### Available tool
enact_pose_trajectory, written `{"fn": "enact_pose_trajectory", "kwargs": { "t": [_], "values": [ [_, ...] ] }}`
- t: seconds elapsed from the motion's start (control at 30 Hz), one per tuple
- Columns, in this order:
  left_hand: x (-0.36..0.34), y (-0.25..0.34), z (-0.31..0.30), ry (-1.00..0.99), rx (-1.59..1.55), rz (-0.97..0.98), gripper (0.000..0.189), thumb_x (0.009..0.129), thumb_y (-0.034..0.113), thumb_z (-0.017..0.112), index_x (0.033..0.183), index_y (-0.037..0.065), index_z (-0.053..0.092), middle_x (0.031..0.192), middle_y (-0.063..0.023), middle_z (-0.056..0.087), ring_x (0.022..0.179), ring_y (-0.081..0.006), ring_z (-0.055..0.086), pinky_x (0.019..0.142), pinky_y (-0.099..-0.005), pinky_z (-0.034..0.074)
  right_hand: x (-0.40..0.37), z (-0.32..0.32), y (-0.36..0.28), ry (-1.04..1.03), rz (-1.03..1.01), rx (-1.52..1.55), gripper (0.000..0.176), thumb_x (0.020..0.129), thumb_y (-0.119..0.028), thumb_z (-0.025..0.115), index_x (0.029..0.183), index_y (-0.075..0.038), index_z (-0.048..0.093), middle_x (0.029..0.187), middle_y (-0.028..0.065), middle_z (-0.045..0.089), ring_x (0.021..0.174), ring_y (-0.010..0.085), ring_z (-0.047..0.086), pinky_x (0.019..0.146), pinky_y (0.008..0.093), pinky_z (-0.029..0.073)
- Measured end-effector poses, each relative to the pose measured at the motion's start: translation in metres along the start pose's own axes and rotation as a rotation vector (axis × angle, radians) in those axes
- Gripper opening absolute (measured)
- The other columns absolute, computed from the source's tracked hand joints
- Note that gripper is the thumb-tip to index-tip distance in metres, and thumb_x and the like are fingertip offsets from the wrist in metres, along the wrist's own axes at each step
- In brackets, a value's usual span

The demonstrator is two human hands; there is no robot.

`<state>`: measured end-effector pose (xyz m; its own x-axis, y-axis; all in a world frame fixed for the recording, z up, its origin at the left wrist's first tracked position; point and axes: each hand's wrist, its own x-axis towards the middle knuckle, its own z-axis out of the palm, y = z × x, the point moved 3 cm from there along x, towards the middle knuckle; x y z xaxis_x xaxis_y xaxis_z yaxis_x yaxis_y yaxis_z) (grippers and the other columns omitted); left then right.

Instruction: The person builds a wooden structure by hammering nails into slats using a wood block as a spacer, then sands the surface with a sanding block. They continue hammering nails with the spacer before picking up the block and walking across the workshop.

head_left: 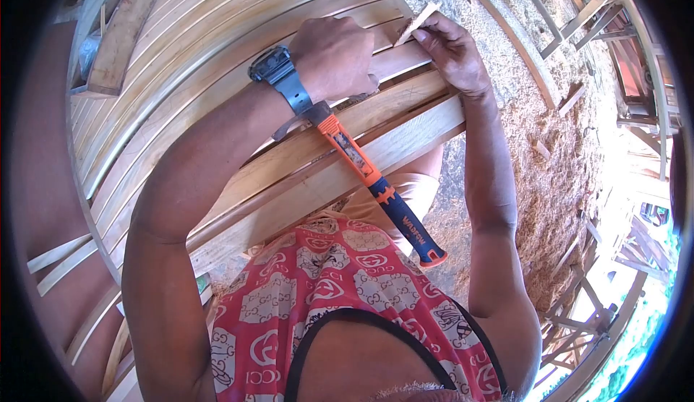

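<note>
My left hand (334,56), with a black digital watch (273,68) on its wrist, rests closed on the wooden slats (289,157). Its fingers curl under, so what they hold, if anything, is hidden. Between the thumb and fingers of my right hand (457,53) is a thin, pale wood sliver (419,23), raised above the slat ends. A hammer (376,183) with an orange and dark blue handle lies across the front slats. Its head is partly hidden beneath my left wrist, and its handle end points towards my body.
At the far left, an open wooden box (124,37) stands on the slats. Wood shavings (560,185) cover the ground on the right, beside a long curved wood strip (517,37). Wooden frames (578,22) stand at the upper right.
</note>
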<state>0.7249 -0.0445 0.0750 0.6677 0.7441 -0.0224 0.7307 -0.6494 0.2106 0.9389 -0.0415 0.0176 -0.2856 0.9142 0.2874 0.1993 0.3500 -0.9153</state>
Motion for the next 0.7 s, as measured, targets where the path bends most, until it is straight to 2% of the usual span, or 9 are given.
{"fn": "enact_pose_trajectory", "kwargs": {
  "t": [0.2, 0.27, 0.4, 0.47, 0.5, 0.57, 0.63, 0.7],
  "values": [
    [-0.001, 0.000, 0.001, -0.006, -0.016, -0.008, 0.038, 0.068, 0.032, 0.077, 0.072, -0.005, 0.069, 0.075, -0.0246, 0.067, 0.070, -0.0402, 0.068, 0.069, -0.0451, 0.056, 0.003, 0.001, -0.004, 0.009, -0.055, -0.081, 0.015, 0.097, -0.002, 0.060, 0.111, -0.004, 0.066, 0.099, 0.0014, 0.069, 0.095, 0.0103, 0.060, 0.088, 0.0277, 0.049],
    [-0.004, 0.000, -0.001, 0.030, -0.065, -0.056, 0.034, 0.070, 0.030, 0.078, 0.076, -0.002, 0.071, 0.078, -0.0236, 0.068, 0.073, -0.0397, 0.069, 0.071, -0.0454, 0.056, 0.002, 0.001, -0.005, 0.026, -0.036, -0.063, 0.015, 0.097, -0.002, 0.061, 0.111, -0.004, 0.066, 0.099, 0.0016, 0.069, 0.096, 0.0106, 0.061, 0.088, 0.0280, 0.049],
    [-0.001, 0.001, 0.015, 0.039, -0.092, -0.010, 0.023, 0.074, 0.023, 0.077, 0.080, 0.001, 0.073, 0.081, -0.0217, 0.069, 0.078, -0.0391, 0.069, 0.073, -0.0456, 0.056, 0.002, -0.002, -0.005, 0.002, -0.008, -0.124, 0.016, 0.096, -0.001, 0.061, 0.111, -0.003, 0.066, 0.099, 0.0018, 0.070, 0.095, 0.0104, 0.061, 0.088, 0.0279, 0.049],
    [-0.001, 0.004, 0.021, 0.218, -0.215, 0.072, 0.013, 0.076, 0.016, 0.074, 0.083, 0.005, 0.074, 0.084, -0.0207, 0.069, 0.081, -0.0390, 0.069, 0.074, -0.0465, 0.056, 0.002, -0.004, -0.006, 0.007, 0.014, -0.125, 0.016, 0.096, 0.000, 0.061, 0.111, -0.002, 0.066, 0.100, 0.0024, 0.070, 0.095, 0.0102, 0.062, 0.088, 0.0275, 0.050],
    [0.002, 0.005, 0.019, 0.218, -0.217, 0.074, 0.013, 0.076, 0.016, 0.074, 0.083, 0.005, 0.074, 0.084, -0.0207, 0.069, 0.081, -0.0390, 0.069, 0.074, -0.0465, 0.056, 0.005, -0.008, -0.014, 0.052, -0.075, -0.019, 0.016, 0.096, 0.002, 0.060, 0.110, -0.002, 0.066, 0.100, 0.0033, 0.070, 0.096, 0.0104, 0.063, 0.088, 0.0272, 0.051],
    [0.008, 0.010, 0.023, -0.012, -0.098, 0.046, 0.012, 0.078, 0.013, 0.072, 0.086, 0.004, 0.074, 0.086, -0.0209, 0.070, 0.083, -0.0393, 0.069, 0.076, -0.0476, 0.055, 0.009, -0.022, -0.024, 0.104, -0.235, 0.071, 0.017, 0.095, 0.005, 0.059, 0.109, -0.001, 0.067, 0.102, 0.0050, 0.071, 0.099, 0.0111, 0.065, 0.088, 0.0263, 0.054],
    [0.007, 0.014, 0.024, -0.014, -0.081, 0.072, 0.015, 0.078, 0.016, 0.074, 0.085, 0.003, 0.073, 0.087, -0.0202, 0.069, 0.083, -0.0391, 0.068, 0.076, -0.0478, 0.054, -0.002, -0.027, -0.042, 0.063, -0.192, 0.147, 0.016, 0.095, 0.004, 0.061, 0.108, -0.002, 0.067, 0.101, 0.0046, 0.071, 0.097, 0.0118, 0.065, 0.089, 0.0272, 0.054],
    [0.005, 0.018, 0.022, -0.010, -0.065, 0.096, 0.019, 0.078, 0.019, 0.075, 0.084, 0.002, 0.073, 0.088, -0.0195, 0.069, 0.083, -0.0390, 0.068, 0.077, -0.0479, 0.054, -0.019, -0.028, -0.032, 0.033, -0.159, 0.081, 0.015, 0.095, 0.003, 0.061, 0.107, -0.002, 0.068, 0.100, 0.0043, 0.071, 0.097, 0.0116, 0.065, 0.088, 0.0276, 0.053]
  ]
}}
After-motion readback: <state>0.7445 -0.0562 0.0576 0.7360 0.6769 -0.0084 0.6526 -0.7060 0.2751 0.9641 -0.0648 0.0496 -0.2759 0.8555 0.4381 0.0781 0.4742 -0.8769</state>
